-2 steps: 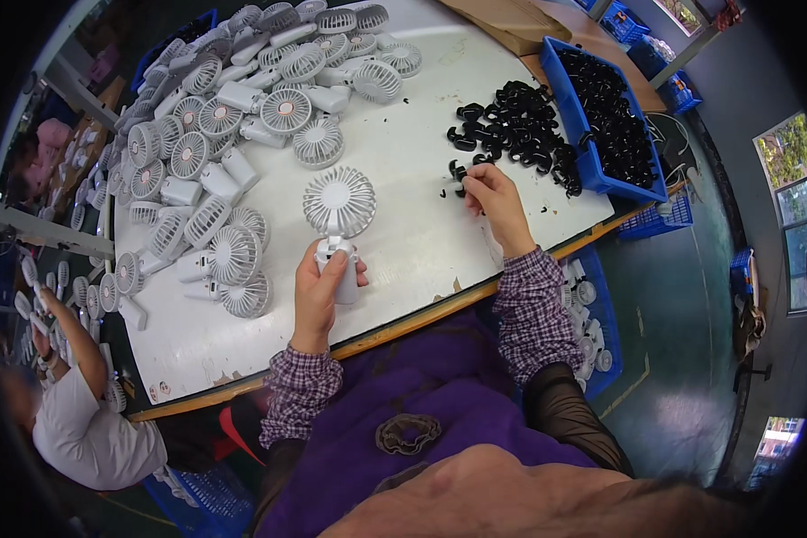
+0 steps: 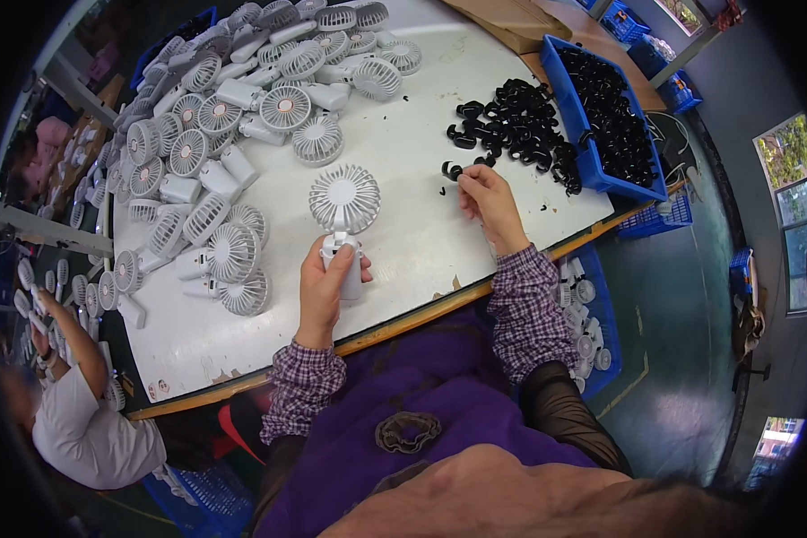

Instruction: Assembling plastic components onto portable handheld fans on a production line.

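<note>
My left hand [image 2: 325,287] is closed round the handle of a white handheld fan [image 2: 344,199], thumb on the front, its round caged head pointing away from me above the table. My right hand [image 2: 491,208] pinches a small curved black plastic piece [image 2: 453,170] between thumb and fingertips, to the right of the fan. Beyond that hand lies a loose heap of similar black pieces [image 2: 524,125]. On the left of the table is a large pile of white fans [image 2: 215,117], some heads up and some on their sides.
A blue bin [image 2: 592,166] full of black pieces stands at the table's right edge. Brown cardboard [image 2: 502,22] lies at the back. Below the right edge, a blue crate [image 2: 611,336] holds more fans. At the left, another person [image 2: 90,403] handles fans at a neighbouring table.
My right hand has drawn slightly left and toward me with the black piece, away from the heap. The fan in my left hand has shifted a little to the right.
</note>
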Motion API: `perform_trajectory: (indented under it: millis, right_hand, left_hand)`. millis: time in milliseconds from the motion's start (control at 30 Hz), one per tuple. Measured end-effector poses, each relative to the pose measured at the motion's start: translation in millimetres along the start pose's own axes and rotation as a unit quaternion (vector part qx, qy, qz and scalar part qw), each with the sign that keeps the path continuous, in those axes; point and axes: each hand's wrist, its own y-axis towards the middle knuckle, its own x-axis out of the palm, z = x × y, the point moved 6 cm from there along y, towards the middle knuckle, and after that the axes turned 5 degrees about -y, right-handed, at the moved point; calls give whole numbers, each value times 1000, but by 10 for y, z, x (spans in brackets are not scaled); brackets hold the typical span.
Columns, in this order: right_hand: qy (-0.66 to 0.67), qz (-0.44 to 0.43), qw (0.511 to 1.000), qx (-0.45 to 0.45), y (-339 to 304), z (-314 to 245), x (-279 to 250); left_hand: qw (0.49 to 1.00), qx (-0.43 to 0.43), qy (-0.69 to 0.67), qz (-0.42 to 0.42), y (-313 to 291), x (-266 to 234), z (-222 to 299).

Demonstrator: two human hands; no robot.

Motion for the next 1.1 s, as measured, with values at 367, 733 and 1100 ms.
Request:
perform_trajectory:
  millis: [367, 733, 1100]
  right_hand:
    - [383, -257, 880, 110, -1001, -128, 1108]
    - [248, -234, 927, 156, -1145, 126, 1127]
    - [301, -203, 925, 111, -1167, 169, 993]
  left_hand:
    - [992, 98, 67, -51, 33, 176, -129]
    - [964, 149, 219, 8, -87, 74, -117]
    - [960, 175, 221, -3, -196, 138, -149]
